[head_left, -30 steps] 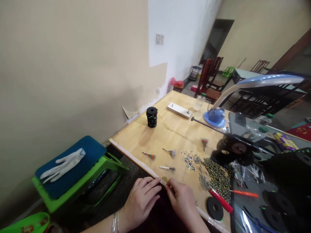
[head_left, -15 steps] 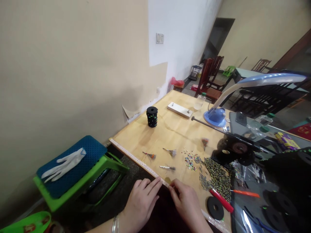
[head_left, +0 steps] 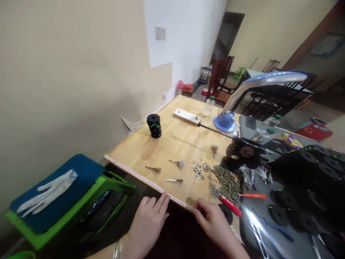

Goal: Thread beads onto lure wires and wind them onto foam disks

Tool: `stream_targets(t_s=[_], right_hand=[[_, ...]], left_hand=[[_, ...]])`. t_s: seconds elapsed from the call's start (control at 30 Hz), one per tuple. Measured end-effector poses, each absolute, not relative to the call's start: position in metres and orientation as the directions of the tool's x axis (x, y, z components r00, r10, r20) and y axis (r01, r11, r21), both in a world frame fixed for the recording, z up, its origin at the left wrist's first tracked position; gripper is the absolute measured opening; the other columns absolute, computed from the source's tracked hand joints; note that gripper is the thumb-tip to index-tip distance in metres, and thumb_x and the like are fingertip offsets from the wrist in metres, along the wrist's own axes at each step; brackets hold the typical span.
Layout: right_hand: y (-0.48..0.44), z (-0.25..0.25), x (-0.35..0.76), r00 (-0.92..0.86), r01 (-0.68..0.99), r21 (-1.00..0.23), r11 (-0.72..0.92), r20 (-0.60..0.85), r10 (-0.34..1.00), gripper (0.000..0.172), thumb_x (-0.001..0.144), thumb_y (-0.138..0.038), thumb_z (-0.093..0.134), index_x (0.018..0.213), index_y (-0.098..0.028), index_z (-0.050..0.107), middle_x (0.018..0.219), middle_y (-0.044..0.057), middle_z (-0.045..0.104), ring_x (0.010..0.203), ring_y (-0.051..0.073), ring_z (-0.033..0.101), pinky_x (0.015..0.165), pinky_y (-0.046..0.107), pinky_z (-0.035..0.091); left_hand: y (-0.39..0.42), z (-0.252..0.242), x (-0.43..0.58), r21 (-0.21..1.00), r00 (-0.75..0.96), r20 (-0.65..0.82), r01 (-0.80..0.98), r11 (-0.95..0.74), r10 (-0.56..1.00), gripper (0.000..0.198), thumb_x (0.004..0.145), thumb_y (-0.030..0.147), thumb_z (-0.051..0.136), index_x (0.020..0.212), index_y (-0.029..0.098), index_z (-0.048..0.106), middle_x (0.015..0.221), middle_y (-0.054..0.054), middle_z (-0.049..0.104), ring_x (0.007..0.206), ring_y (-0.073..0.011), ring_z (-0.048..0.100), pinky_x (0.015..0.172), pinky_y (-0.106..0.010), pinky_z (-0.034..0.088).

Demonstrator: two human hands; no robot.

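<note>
My left hand, with bracelets on the wrist, rests its extended fingertips on the measuring tape along the wooden table's front edge. To its right, my right hand has thumb and index finger pinched at the same edge; whatever lies between them is too small to make out. Beyond the hands lie a white-handled brush, an orange-banded brush and another small brush. A black spool with green bits stands farther back. Near my right hand are a black ring and a red tool.
Piled striped beads lie right of centre, before a black machine. Behind are a blue lamp and a white board with pegs. Tweezers and dark spools occupy the grey mat. A glove lies on a green stool at left.
The view has shifted right, so the scene sits farther left. My left hand has slid left along the edge, widening the gap to my right hand, which stays pinched.
</note>
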State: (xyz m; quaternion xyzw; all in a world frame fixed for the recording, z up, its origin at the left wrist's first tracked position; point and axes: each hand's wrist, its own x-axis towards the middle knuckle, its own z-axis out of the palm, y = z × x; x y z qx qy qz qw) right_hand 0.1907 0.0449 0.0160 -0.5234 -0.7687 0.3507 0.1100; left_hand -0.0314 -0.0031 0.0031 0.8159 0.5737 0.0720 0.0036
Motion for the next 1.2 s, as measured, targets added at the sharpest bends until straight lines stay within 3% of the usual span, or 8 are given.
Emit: stream_targets(t_s=[0.27,0.5,0.63,0.77,0.9,1.07,1.2], right_hand=[[0.038,0.015,0.203,-0.361,0.811,-0.542,0.218,-0.171,0.917,0.015,0.083,-0.016,0.049,0.071,-0.02,0.058,0.066,0.002,0.066,0.061,0.018,0.06,0.056,0.024,0.035],[0.032,0.009,0.203,-0.353,0.848,-0.465,0.253,-0.141,0.925,0.018,0.083,-0.014,0.049,0.071,-0.021,0.06,0.066,0.001,0.066,0.061,0.018,0.061,0.055,0.024,0.033],[0.032,0.007,0.202,-0.36,0.836,-0.485,0.258,-0.129,0.924,0.018,0.083,-0.013,0.05,0.069,-0.02,0.059,0.065,0.001,0.065,0.061,0.017,0.061,0.055,0.023,0.033],[0.032,0.009,0.203,-0.378,0.784,-0.561,0.268,-0.087,0.922,0.02,0.085,-0.014,0.048,0.069,-0.02,0.059,0.064,0.0,0.062,0.06,0.016,0.058,0.056,0.022,0.035],[0.029,0.014,0.203,-0.394,0.707,-0.655,0.265,-0.054,0.918,0.02,0.087,-0.017,0.048,0.071,-0.019,0.059,0.065,0.0,0.062,0.06,0.015,0.056,0.056,0.023,0.036],[0.027,0.027,0.204,-0.373,0.631,-0.743,0.223,-0.038,0.927,0.019,0.089,-0.021,0.049,0.072,-0.019,0.059,0.066,0.0,0.06,0.061,0.015,0.054,0.057,0.022,0.037],[0.027,0.033,0.205,-0.376,0.565,-0.803,0.188,-0.048,0.925,0.011,0.086,-0.016,0.049,0.081,-0.019,0.058,0.069,0.0,0.061,0.063,0.015,0.055,0.059,0.022,0.04]], left_hand=[[-0.003,-0.008,-0.036,0.046,0.397,0.255,0.906,-0.421,0.882,0.033,0.09,0.016,0.045,0.116,0.009,0.063,0.116,-0.017,0.068,0.071,-0.024,0.062,0.065,-0.039,0.042],[-0.003,-0.01,-0.038,0.069,0.391,0.278,0.903,-0.424,0.878,0.032,0.091,0.02,0.046,0.115,0.009,0.063,0.115,-0.018,0.069,0.072,-0.0253,0.064,0.065,-0.039,0.043],[0.004,-0.003,-0.043,0.218,0.355,0.274,0.882,-0.417,0.894,0.028,0.09,0.024,0.049,0.111,0.014,0.064,0.109,-0.014,0.072,0.077,-0.0248,0.066,0.069,-0.039,0.047],[0.014,0.015,-0.032,0.524,0.308,0.353,0.717,-0.459,0.883,0.02,0.09,0.02,0.05,0.103,0.017,0.064,0.1,-0.009,0.072,0.09,-0.0213,0.065,0.081,-0.034,0.051],[0.021,0.027,-0.004,0.796,0.371,0.221,0.466,-0.386,0.902,0.023,0.085,0.015,0.053,0.106,0.02,0.061,0.097,-0.006,0.069,0.075,-0.0153,0.064,0.07,-0.025,0.053],[0.032,0.023,0.017,0.869,0.449,0.074,0.409,-0.278,0.89,0.015,0.083,0.014,0.05,0.083,0.018,0.065,0.072,-0.002,0.067,0.065,-0.0156,0.061,0.062,-0.024,0.047],[0.037,0.021,0.018,0.883,0.423,0.054,0.403,-0.241,0.904,0.014,0.08,0.013,0.05,0.072,0.017,0.06,0.061,0.001,0.059,0.057,-0.0131,0.051,0.055,-0.022,0.039]])
